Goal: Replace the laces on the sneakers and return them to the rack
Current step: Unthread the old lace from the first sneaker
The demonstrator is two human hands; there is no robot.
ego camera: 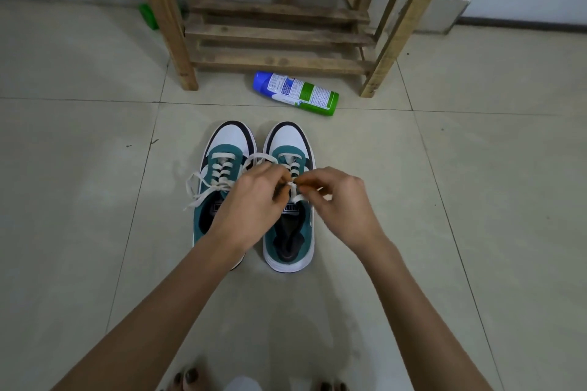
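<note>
Two teal-and-white sneakers stand side by side on the tiled floor, toes pointing away from me. The left sneaker (222, 149) is laced, and its cream lace (198, 190) trails loose off its left side. Over the tongue of the right sneaker (290, 232) my left hand (251, 200) and my right hand (340, 203) meet. Each hand pinches an end of the right sneaker's cream lace (293, 187) near the upper eyelets. My left forearm hides the left sneaker's heel. The wooden rack (279, 32) stands beyond the sneakers, its low slats bare.
A spray can (297, 93) with a blue cap and green base lies on its side between the sneakers and the rack. A small green object (148, 16) sits by the rack's left leg near the wall. My toes (187, 378) show at the bottom edge.
</note>
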